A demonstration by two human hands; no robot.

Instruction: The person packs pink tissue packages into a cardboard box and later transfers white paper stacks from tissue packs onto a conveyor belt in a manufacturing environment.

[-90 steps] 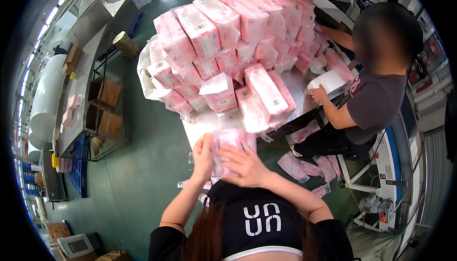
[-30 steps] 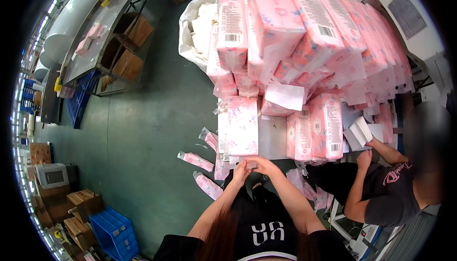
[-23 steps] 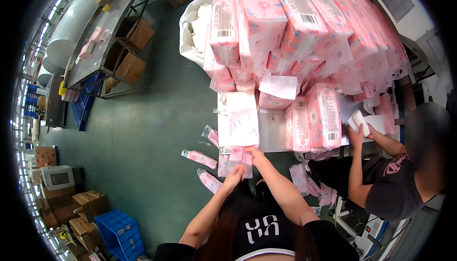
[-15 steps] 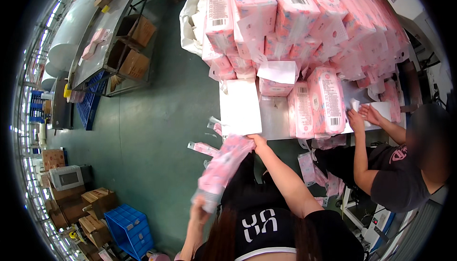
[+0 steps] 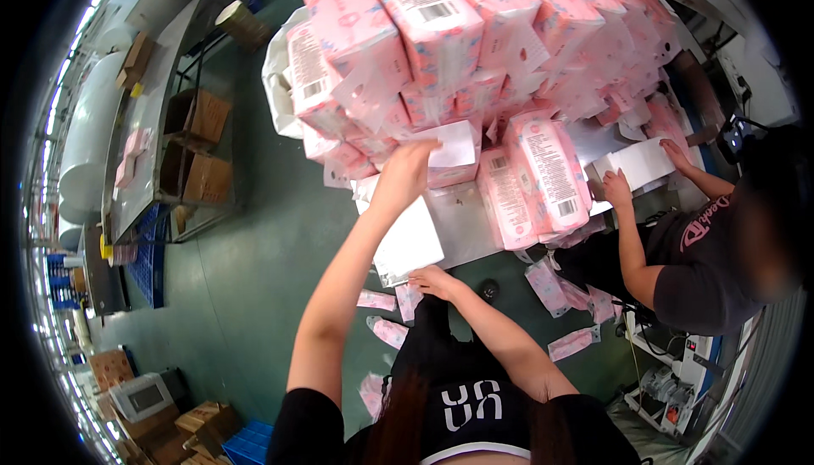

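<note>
My left hand (image 5: 411,167) is stretched forward over the work table, at the front of the stack of pink printed soft packs (image 5: 352,20). Its fingers are blurred and lie against or just above a white sheet (image 5: 454,147) on top of a pack; whether they grip it I cannot tell. My right hand (image 5: 434,281) rests at the near edge of a white flat-topped block (image 5: 405,240), its fingers extended and apart. Just below those fingers shows a small pink pack (image 5: 409,301). To the right of the block, two filled pink packs (image 5: 547,178) lean together on the metal tabletop (image 5: 462,223).
A co-worker (image 5: 678,249) at the right handles a white paper stack (image 5: 636,167). Pink packs (image 5: 549,287) lie on the floor below the table. A metal bench (image 5: 157,126) with cartons stands at the left, a blue crate (image 5: 250,444) at the lower left.
The pink pack held between my hands has left them. My left hand has moved from low beside my body up to the stack; my right hand stays by the block's near edge. The view has shifted.
</note>
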